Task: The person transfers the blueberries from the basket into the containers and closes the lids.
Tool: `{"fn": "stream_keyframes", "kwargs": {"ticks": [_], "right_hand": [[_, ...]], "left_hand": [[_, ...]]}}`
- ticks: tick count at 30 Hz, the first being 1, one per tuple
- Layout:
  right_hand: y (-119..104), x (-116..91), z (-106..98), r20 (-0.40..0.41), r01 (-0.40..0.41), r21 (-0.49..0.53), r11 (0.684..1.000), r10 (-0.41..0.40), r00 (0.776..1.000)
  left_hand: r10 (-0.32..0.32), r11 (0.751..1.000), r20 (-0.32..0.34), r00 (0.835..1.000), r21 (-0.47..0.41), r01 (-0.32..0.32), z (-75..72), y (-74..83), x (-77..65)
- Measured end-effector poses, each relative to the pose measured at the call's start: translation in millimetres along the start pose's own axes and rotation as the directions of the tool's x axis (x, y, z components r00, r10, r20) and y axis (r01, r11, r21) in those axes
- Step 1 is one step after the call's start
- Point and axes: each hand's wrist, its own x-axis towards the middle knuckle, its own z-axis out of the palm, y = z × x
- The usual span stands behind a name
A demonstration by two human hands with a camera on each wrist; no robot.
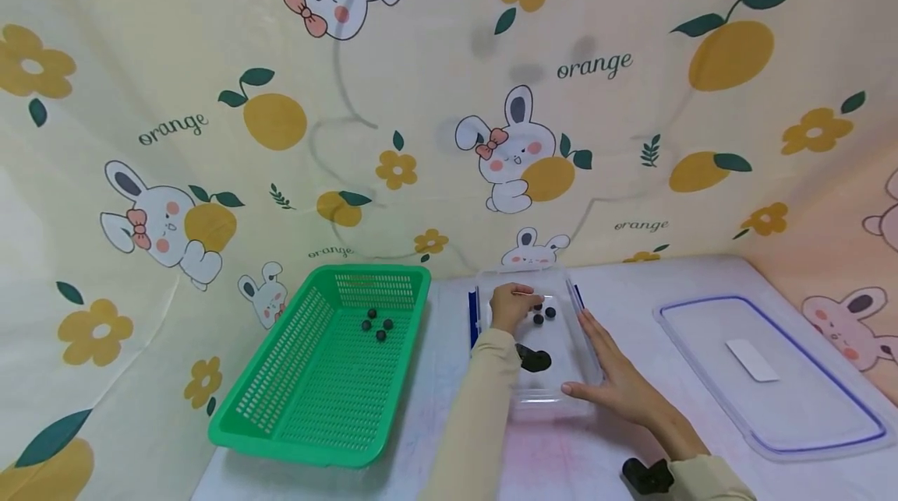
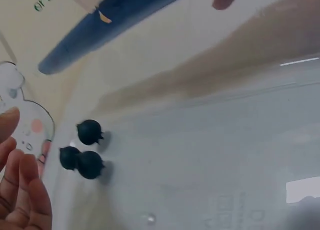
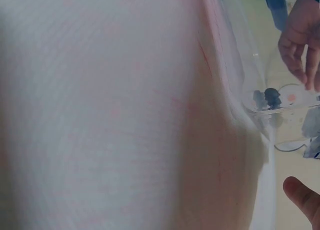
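My left hand (image 1: 515, 305) reaches into a clear plastic container (image 1: 561, 392), its fingertips close to three dark blueberries (image 1: 550, 313) at the far end. In the left wrist view, the blueberries (image 2: 90, 132) sit on the container floor beside the bent fingers (image 2: 37, 197), and nothing shows between thumb and fingers. My right hand (image 1: 620, 384) rests along the container's right side with fingers extended and thumb spread toward the near rim. The right wrist view catches its thumb (image 3: 302, 197) and, beyond, the left hand (image 3: 302, 39) pointing down.
A green basket (image 1: 393, 392) with several blueberries (image 1: 381, 336) stands left of the container. To the right lies a clear lid (image 1: 807, 407) with a blue seal and a white label. A patterned cloth (image 1: 435, 96) rises behind the white table (image 1: 617, 283).
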Motion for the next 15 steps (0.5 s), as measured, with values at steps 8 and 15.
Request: {"fn": "stream_keyframes", "kwargs": {"ticks": [8, 15], "right_hand": [[-3.1, 1.4, -0.7, 0.011, -0.02, 0.012, 1.0, 0.02, 1.0], [-2.3, 0.1, -0.2, 0.013, -0.033, 0.001, 0.999, 0.033, 0.999]], "left_hand": [[0.091, 0.982, 0.041, 0.995, -0.17, -0.082, -14.9, 18.0, -1.0], [0.128, 0.97, 0.07, 0.989, -0.217, -0.11, -28.9, 29.8, -3.4]]}}
